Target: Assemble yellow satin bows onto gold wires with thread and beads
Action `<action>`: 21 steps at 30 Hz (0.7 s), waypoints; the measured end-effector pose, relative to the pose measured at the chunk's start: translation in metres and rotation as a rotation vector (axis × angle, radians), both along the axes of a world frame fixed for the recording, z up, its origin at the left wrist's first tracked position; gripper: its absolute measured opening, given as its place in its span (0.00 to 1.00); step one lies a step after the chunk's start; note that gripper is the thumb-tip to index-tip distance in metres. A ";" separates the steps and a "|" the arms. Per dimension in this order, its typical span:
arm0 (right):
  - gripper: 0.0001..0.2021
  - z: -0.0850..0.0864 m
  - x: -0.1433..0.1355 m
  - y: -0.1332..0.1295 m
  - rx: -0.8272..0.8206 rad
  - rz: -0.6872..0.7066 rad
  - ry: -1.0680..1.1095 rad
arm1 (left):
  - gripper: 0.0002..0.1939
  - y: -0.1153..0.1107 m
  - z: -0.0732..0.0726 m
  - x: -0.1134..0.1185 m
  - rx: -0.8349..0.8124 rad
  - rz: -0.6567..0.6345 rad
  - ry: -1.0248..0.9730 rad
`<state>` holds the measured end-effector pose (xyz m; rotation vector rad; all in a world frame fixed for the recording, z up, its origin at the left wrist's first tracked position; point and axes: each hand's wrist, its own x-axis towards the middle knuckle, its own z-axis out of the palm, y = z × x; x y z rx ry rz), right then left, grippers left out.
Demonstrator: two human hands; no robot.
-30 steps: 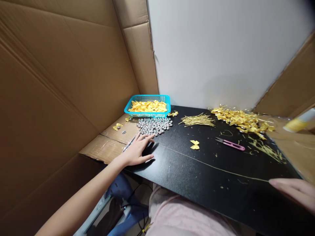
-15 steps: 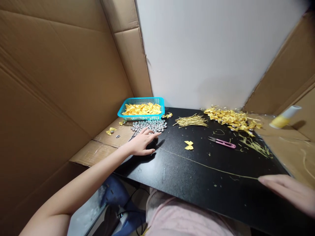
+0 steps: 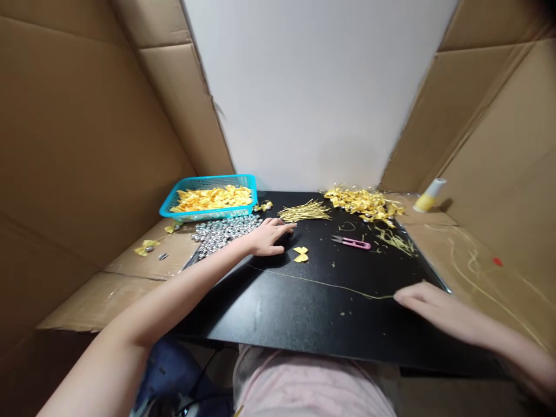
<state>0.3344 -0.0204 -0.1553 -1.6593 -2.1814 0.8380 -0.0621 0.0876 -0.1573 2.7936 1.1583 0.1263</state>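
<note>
My left hand (image 3: 268, 237) reaches over the black table with its fingers spread. Its fingertips are close to a bundle of cut gold ties (image 3: 306, 211), and I see nothing clearly held. Just right of it lies a single yellow ribbon bow (image 3: 300, 254). Silver bell-like beads (image 3: 221, 233) are heaped to its left, partly behind the forearm. My right hand (image 3: 423, 302) is closed at the table's right side, pinching one end of a thin yellow cord (image 3: 325, 284). The cord runs leftward across the tabletop, its far end fading below my left hand.
A blue basket (image 3: 164, 212) of yellow bows stands at the back left. Pink thread snips (image 3: 354, 242) lie right of centre. Behind them are piled bows with beads (image 3: 365, 202) and cord scraps (image 3: 397, 242). A thread spool (image 3: 428, 197) stands on cardboard at right.
My left hand has moved right, from the silver beads to beside the gold ties. My right hand still pinches the cord. The whole view has turned to the right.
</note>
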 end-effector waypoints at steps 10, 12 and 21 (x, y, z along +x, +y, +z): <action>0.19 0.005 -0.011 -0.005 -0.216 0.251 0.029 | 0.37 -0.005 0.008 0.096 -0.023 -0.385 -0.046; 0.19 0.005 -0.013 -0.005 -0.216 0.260 0.041 | 0.36 -0.008 0.006 0.122 -0.002 -0.462 -0.030; 0.19 0.007 -0.015 -0.005 -0.151 0.266 0.024 | 0.20 0.005 -0.013 0.252 0.261 -0.208 -0.100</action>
